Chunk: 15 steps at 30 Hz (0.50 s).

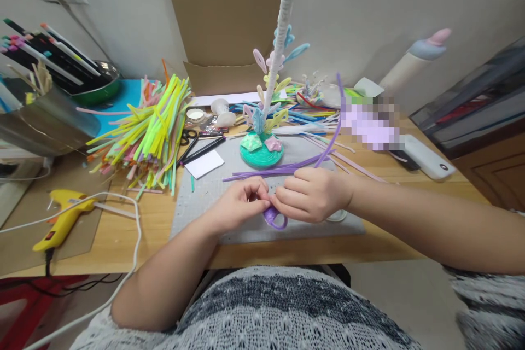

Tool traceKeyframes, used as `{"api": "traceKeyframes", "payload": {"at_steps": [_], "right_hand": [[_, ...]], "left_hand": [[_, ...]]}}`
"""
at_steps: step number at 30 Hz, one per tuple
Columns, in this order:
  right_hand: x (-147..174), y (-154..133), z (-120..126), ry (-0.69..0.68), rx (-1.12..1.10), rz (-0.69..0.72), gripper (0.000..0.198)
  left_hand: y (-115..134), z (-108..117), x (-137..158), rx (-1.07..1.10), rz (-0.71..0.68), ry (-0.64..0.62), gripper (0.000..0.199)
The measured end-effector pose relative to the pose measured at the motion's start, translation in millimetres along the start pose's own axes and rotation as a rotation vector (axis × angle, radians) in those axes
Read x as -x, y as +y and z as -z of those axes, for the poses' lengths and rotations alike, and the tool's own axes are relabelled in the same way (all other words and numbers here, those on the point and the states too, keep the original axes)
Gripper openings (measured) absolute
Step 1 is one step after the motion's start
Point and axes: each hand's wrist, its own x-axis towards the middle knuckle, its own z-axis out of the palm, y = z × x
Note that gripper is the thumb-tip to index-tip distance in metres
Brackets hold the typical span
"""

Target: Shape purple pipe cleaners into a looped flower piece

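Note:
Between my fingertips is a purple pipe cleaner [275, 219], bent into a loop below my hands. My left hand [241, 202] pinches it from the left. From the other side my right hand [309, 194] grips it with curled fingers, and a long purple end [337, 126] rises above that hand. More straight purple pipe cleaners [262, 173] lie on the grey cutting mat [197, 213] just beyond. Behind them a white wrapped stem [276, 49] with pastel looped petals stands on a round green base [261, 159].
A big bundle of coloured pipe cleaners [151, 131] lies at left, near a yellow glue gun [65, 219] whose white cord crosses the table edge. Pens [203, 149], scissors [188, 136] and a white card [204, 164] sit mid-table. A white device [429, 157] rests at right.

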Motion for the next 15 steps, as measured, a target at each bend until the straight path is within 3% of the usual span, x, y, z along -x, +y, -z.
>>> {"api": "traceKeyframes", "payload": {"at_steps": [7, 15], "right_hand": [[-5.9, -4.2, -0.3, -0.063, -0.058, -0.067, 0.020], [-3.3, 1.5, -1.5, -0.040, -0.054, 0.042, 0.020]], "left_hand": [[-1.8, -0.5, -1.2, -0.073, -0.048, 0.062, 0.012], [-3.2, -3.9, -3.0, 0.260, 0.152, -0.125, 0.015]]}}
